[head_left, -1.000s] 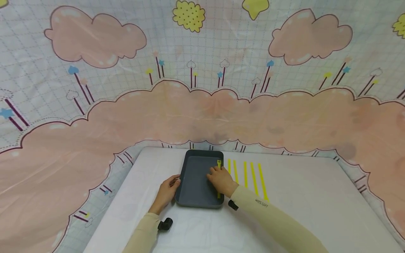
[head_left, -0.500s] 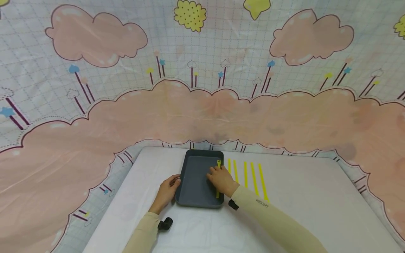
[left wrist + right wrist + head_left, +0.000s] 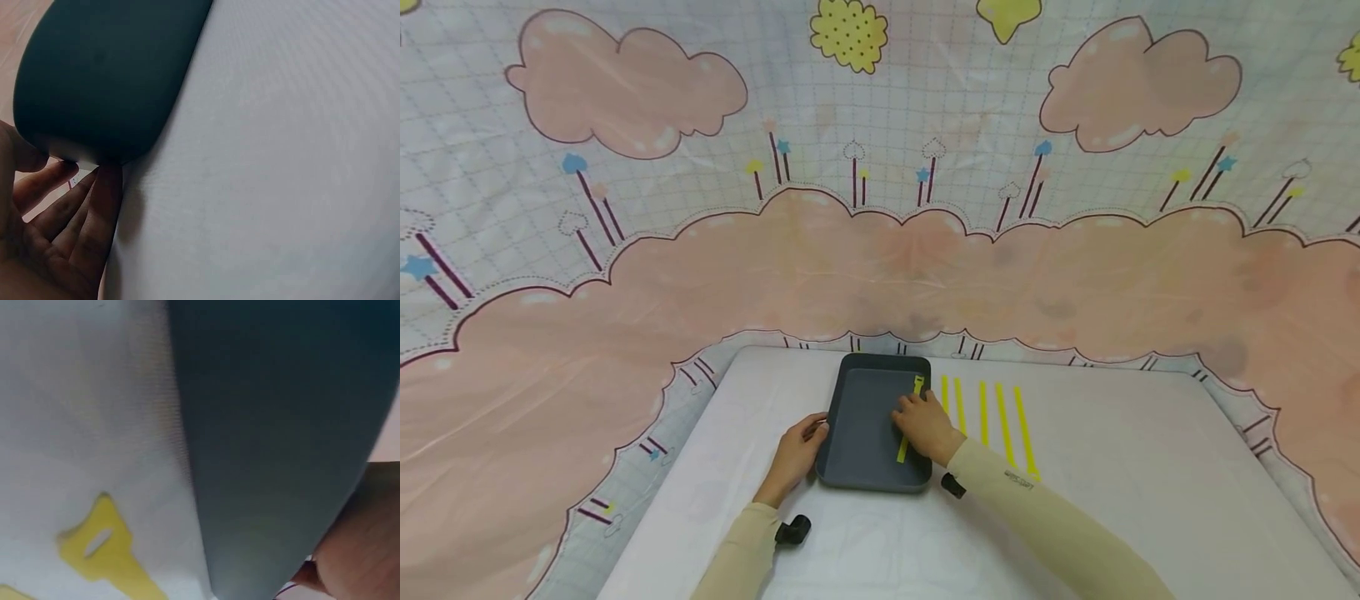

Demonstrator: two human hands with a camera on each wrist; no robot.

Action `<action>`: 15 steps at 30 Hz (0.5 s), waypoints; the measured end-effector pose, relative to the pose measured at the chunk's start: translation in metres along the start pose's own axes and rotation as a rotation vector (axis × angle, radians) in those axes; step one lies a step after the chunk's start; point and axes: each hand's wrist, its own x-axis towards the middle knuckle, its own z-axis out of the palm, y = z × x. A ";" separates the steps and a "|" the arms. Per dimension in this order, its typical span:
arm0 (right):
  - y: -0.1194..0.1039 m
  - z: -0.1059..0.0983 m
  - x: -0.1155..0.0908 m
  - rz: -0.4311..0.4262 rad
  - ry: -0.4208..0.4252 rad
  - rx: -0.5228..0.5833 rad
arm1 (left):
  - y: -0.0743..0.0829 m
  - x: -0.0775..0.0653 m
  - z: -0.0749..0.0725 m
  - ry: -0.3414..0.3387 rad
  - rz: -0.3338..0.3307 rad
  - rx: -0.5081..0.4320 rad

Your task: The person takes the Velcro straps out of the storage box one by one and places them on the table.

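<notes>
A dark grey rectangular tray (image 3: 861, 433) lies on the white table. My left hand (image 3: 794, 458) is at its left side; in the left wrist view the fingers (image 3: 94, 228) reach fairly straight to the tray's outer wall (image 3: 106, 75), with the thumb near the rim. Inside the tray, along the right side, a flat yellow strap with a slotted head (image 3: 918, 383) lies slanted. My right hand (image 3: 928, 429) reaches over the tray's right rim and holds the strap at its middle, the fingers curled and the grip partly hidden. Its lower end (image 3: 902, 452) shows below the hand.
Several more yellow straps (image 3: 983, 412) lie side by side on the table, right of the tray; one slotted head (image 3: 103, 540) shows in the right wrist view. A patterned cloth backdrop (image 3: 880, 275) stands behind the table (image 3: 1112, 450).
The strap in the tray has turned from nearly straight along the right wall to a slant, its lower end swung left. The left hand and tray have stayed in place.
</notes>
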 end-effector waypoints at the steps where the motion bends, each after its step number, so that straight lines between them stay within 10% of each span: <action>1: 0.001 0.001 0.000 -0.008 0.009 0.001 | 0.000 0.000 0.000 0.000 -0.001 0.000; 15: 0.010 0.010 0.010 -0.032 -0.049 0.003 | 0.001 0.000 0.001 0.008 0.003 0.004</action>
